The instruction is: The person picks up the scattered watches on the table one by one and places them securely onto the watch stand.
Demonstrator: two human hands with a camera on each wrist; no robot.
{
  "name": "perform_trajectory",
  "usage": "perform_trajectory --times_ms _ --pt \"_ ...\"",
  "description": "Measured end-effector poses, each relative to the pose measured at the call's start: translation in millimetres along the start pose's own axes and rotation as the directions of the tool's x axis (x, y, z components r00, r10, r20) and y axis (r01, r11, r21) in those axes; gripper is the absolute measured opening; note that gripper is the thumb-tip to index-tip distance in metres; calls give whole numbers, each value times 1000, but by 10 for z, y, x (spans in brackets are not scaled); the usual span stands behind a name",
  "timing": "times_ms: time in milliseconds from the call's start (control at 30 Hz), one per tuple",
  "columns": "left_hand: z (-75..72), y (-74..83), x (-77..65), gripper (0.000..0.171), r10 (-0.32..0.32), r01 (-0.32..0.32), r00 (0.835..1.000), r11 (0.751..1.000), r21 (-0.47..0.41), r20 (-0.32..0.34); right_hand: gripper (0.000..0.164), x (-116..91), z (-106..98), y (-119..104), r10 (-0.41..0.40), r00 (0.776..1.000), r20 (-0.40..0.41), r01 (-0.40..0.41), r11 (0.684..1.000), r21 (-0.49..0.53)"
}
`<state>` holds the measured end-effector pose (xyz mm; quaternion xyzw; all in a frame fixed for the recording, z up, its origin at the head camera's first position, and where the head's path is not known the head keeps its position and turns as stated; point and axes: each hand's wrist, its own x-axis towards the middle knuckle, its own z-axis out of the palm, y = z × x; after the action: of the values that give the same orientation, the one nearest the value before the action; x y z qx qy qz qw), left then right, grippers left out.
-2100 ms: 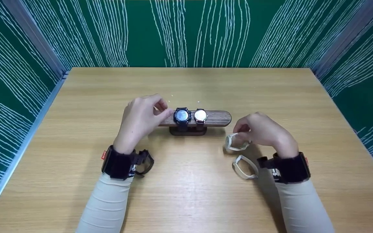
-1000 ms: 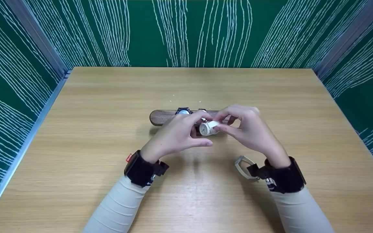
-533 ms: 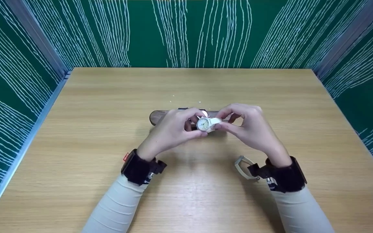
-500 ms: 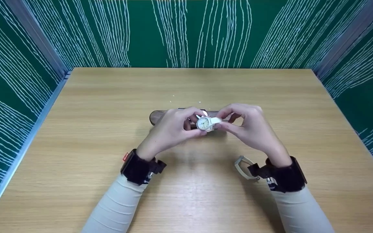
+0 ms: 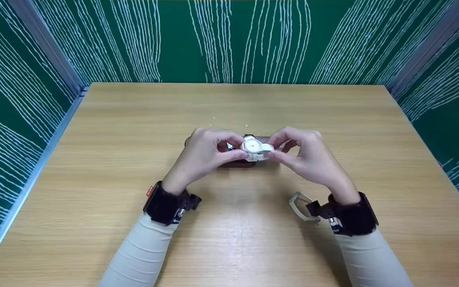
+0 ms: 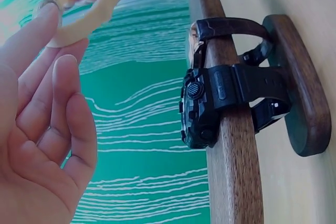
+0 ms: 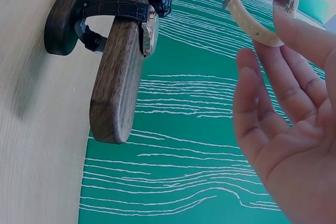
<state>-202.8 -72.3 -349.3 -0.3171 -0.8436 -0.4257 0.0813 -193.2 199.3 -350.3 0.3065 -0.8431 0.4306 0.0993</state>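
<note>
A white wristwatch [image 5: 253, 146] is held up in front of the wooden watch stand [image 5: 263, 138], its dial facing up toward the head camera. My left hand [image 5: 203, 153] pinches the watch at its case side between thumb and fingers. From the other side, my right hand [image 5: 303, 155] pinches the strap. In the left wrist view the cream strap [image 6: 86, 24] forms a buckled loop. On the stand's bar sit a chunky black watch [image 6: 202, 103] and a watch with a dark leather strap [image 7: 118, 9]; my left hand mostly hides the black one in the head view.
Another pale watch [image 5: 302, 216] lies on its side on the wooden table [image 5: 237, 247], close to the right wrist's camera mount [image 5: 317, 209]. The stand's oval base [image 6: 310, 98] rests on the tabletop. Green walls with white lines [image 5: 181, 40] enclose the table's back and sides.
My right hand has lifted the white watch from the right and brought it before the stand. My left hand has moved from the stand's left end to grip it too; the dial has turned upward.
</note>
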Motion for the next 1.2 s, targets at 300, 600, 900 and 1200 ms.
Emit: perform_trajectory --times_ms 300,600,900,1200 --pt "5 20 1 18 -2 2 1000 998 62 -1 11 -5 20 3 56 992 109 -56 998 -10" --pt "-3 20 0 20 1 -1 1000 999 35 8 9 -9 26 9 55 991 122 -51 998 -37" --pt "-9 6 2 17 -11 11 1000 1000 6 7 11 0 13 20 26 995 98 -22 999 -44" --pt "-9 30 -11 14 15 -16 1000 992 124 17 11 -6 -3 47 30 995 91 -27 999 -34"
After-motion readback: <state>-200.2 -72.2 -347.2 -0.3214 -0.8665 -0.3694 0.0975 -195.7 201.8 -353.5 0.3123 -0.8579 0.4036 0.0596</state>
